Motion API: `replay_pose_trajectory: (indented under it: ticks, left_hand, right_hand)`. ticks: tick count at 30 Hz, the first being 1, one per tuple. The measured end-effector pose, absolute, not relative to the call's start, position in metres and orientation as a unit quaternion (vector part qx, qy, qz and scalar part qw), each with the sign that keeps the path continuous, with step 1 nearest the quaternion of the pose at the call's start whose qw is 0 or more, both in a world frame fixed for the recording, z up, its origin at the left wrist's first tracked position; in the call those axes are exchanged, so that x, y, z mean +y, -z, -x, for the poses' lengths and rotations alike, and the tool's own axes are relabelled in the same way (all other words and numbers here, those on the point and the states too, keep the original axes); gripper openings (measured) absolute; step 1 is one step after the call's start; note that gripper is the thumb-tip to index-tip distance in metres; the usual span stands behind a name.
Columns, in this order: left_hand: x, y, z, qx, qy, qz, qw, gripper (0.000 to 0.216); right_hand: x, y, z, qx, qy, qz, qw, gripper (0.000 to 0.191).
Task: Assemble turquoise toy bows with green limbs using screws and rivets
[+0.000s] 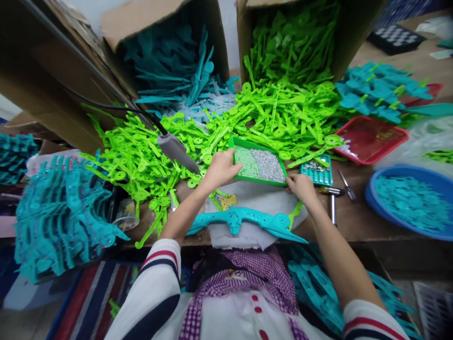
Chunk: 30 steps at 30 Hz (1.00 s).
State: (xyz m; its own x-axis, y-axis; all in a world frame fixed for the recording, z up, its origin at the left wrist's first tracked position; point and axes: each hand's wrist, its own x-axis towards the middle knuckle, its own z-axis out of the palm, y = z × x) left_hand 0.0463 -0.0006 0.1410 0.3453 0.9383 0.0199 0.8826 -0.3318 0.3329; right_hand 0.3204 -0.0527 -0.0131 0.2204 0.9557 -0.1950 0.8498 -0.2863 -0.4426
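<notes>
Your left hand (222, 167) grips green tray (262, 180), right hand (300, 186) pinches its corner; silver bits (268, 165) loose, dotted side (245, 159) perhaps filled; teal bow (233, 219) untouched on cloth (262, 194).

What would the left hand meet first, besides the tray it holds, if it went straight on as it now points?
Probably the heap of green plastic parts. The left hand, holding the tray, points forward and inward towards it. Its height above the heap is unclear.
</notes>
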Motion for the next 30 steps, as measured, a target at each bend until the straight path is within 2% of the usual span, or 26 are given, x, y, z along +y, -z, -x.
replay_pose_trajectory:
  ticks: [7, 12, 20, 26, 30]
  left_hand:
    - [-0.007, -0.128, -0.036, 0.56, -0.126, -0.806, 0.143, 0.03]
    - [-0.019, -0.087, -0.009, 0.598, -0.089, -0.775, 0.181, 0.029]
    - [-0.039, -0.034, 0.011, 0.606, -0.058, -0.755, 0.245, 0.042]
    - [-0.015, -0.017, 0.013, 0.582, -0.062, -0.771, 0.251, 0.036]
    - [-0.001, -0.018, 0.012, 0.581, -0.042, -0.776, 0.241, 0.044]
  right_hand:
    - [-0.056, 0.01, -0.321, -0.59, -0.206, 0.773, 0.106, 0.031]
    - [-0.059, 0.007, -0.32, -0.6, -0.201, 0.768, 0.096, 0.034]
    - [-0.063, 0.012, -0.325, -0.623, -0.137, 0.768, 0.061, 0.033]
    - [-0.06, 0.013, -0.318, -0.62, -0.116, 0.773, 0.068, 0.036]
    - [-0.062, 0.006, -0.319, -0.607, -0.139, 0.778, 0.086, 0.043]
